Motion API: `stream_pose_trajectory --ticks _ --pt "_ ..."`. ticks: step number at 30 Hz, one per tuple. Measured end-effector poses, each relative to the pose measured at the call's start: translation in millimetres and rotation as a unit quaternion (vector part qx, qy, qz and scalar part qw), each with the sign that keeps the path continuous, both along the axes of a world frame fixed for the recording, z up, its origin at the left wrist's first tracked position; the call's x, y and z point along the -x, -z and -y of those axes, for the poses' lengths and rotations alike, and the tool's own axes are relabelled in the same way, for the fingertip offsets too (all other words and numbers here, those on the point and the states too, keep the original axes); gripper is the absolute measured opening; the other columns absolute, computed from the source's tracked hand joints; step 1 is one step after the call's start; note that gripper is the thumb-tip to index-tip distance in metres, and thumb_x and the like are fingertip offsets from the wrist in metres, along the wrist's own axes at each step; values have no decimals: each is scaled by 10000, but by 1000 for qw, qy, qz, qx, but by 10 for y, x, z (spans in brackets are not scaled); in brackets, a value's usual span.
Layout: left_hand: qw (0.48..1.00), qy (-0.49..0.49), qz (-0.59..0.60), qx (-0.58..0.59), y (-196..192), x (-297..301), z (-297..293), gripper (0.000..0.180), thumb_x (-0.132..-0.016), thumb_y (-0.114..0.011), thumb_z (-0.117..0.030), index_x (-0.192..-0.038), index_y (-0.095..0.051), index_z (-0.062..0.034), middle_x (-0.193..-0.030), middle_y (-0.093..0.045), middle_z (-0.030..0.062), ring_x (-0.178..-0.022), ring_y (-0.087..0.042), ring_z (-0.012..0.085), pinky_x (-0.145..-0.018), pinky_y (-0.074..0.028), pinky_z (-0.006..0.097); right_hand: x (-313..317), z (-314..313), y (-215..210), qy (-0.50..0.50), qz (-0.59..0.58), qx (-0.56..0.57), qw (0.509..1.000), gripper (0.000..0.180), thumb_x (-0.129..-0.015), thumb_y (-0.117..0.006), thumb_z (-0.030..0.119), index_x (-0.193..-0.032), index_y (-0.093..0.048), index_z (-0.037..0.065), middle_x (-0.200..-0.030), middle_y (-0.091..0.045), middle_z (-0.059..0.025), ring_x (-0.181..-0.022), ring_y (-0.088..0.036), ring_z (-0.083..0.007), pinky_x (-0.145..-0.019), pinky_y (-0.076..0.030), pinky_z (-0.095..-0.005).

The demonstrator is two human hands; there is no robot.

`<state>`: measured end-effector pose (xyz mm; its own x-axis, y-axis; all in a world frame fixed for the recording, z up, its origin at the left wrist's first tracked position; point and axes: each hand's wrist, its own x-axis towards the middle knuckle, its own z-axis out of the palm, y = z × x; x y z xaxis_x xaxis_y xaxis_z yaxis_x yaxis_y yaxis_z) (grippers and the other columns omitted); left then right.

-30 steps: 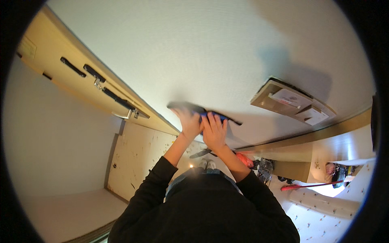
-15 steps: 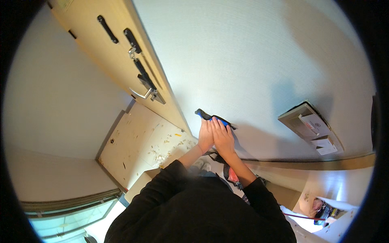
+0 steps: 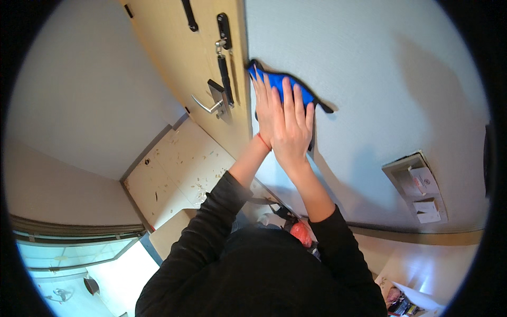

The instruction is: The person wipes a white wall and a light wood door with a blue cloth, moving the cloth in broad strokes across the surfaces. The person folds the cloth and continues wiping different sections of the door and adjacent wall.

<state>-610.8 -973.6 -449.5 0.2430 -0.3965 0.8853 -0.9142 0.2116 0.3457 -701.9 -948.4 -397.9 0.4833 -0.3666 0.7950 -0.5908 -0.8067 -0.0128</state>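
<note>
A blue cloth (image 3: 277, 79) with a black edge lies spread against the pale wall, right beside the door frame. Its black corner sticks out to the right. My left hand (image 3: 265, 113) presses on the cloth's left part with fingers stretched out. Partly overlapping it, my right hand (image 3: 290, 134) lies flat on the middle of the cloth, its fingers extended and slightly apart. A thin red string circles my left wrist. Under the palms, part of the cloth is hidden.
Left of the cloth stands a wooden door with a silver lever handle (image 3: 208, 104) and a black latch (image 3: 224, 31). A wall panel (image 3: 401, 177) holding papers is at the right. Below are a cardboard box (image 3: 171, 232), a red bundle (image 3: 301, 233) and a littered floor (image 3: 174, 169).
Both hands have slid up the wall with the cloth, and the arms are more stretched out. More of the blue cloth shows. The whole view has shifted.
</note>
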Motion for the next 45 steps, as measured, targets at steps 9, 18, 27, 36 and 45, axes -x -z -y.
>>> stream_pose_trajectory --ticks 9,18,27,36,45 --pt "993 -18 -38 -112 935 -128 -197 729 -924 -520 -262 -1435 -141 94 -1463 -75 395 -1332 -154 573 -1095 -212 566 48 -156 525 -29 -55 -57 996 499 -871 -472 84 -1357 -451 -27 -1474 -370 -165 -1391 -306 -290 -1139 -113 -459" --pt "998 -58 -9 18 -227 -910 12 742 -942 -496 -291 -1456 -100 70 -1507 -52 332 -1385 -89 519 -1102 -140 603 -809 79 -289 -68 16 -18 997 502 -859 -497 80 -1351 -465 -14 -1458 -361 -226 -1375 -320 -359 -1110 -179 -518" --pt "995 63 -34 -63 922 -1072 -225 608 -936 -498 -198 -1396 -200 65 -1476 -172 332 -1319 -209 569 -1082 -217 605 -889 40 990 33 -104 -31 994 547 -870 -519 205 -1393 -442 67 -1442 -343 -279 -1344 -324 -426 -1064 -245 -552" --pt "993 106 -28 -31 709 -1258 -48 517 -830 -615 -130 -1246 -377 63 -1441 -173 397 -1282 -177 651 -1018 -234 689 -1052 69 897 104 -15 -9 994 386 -840 -562 125 -1223 -583 84 -1268 -522 -268 -1173 -499 -418 -925 -376 -547" --pt "928 260 -176 -200 1360 -1462 -121 429 -787 -643 -166 -1167 -525 -5 -1402 -269 389 -1252 -295 611 -1035 -276 628 -1119 124 1807 165 -17 19 986 455 -811 -605 268 -1241 -557 129 -1293 -472 -281 -1169 -470 -442 -912 -352 -619"
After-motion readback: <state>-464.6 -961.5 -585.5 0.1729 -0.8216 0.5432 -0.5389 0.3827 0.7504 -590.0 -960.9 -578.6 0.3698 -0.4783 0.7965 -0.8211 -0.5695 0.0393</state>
